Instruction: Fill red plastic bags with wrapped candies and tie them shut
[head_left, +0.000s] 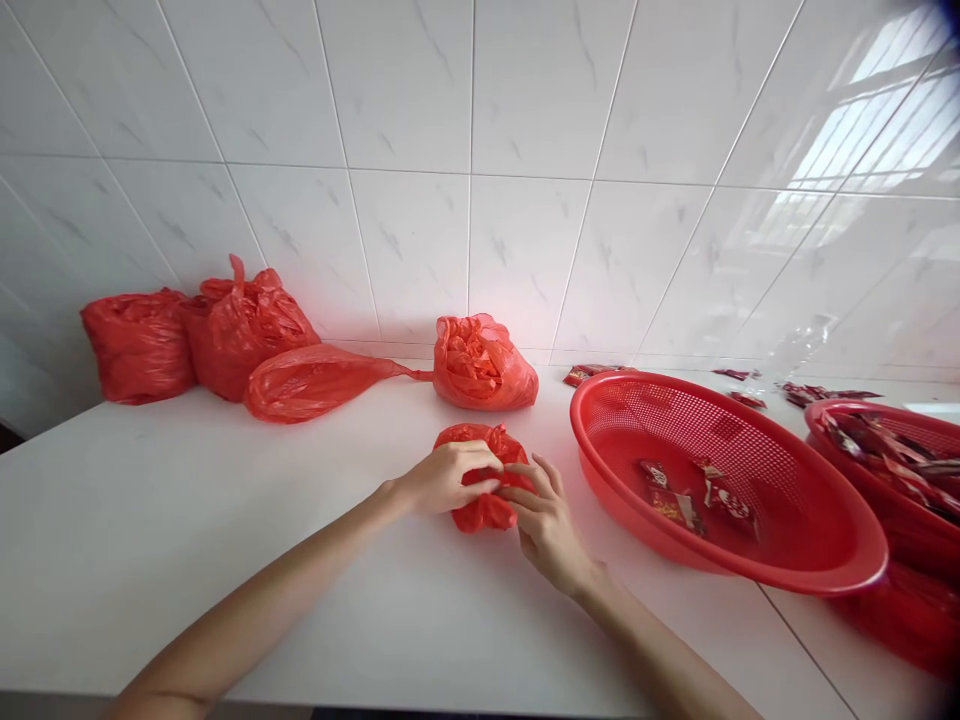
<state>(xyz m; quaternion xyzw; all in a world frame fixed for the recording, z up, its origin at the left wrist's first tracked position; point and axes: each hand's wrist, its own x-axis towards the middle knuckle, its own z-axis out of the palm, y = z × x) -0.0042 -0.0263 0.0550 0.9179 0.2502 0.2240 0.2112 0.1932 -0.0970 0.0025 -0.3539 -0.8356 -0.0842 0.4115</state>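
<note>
A small crumpled red plastic bag (484, 517) lies on the white table in front of me, under both hands. My left hand (454, 476) comes at it from the left, its fingers closed on the gathered plastic at the top. From the right, my right hand (547, 522) meets it there, fingertips pinching the same plastic and its index finger lifted a little. The fingertips of the two hands nearly touch. What the bag holds is hidden. Just behind it, against the tiled wall, sits another red plastic bag (487, 375) with its bunched top open.
Two full red bags (139, 350) stand at the back left, beside a loose, thin red bag (315, 385). At right, a large red plastic basket (600, 480) holds several small wrapped packets (675, 508). A second basket (825, 425) with wrappers stands beyond, near a clear plastic bottle (799, 350).
</note>
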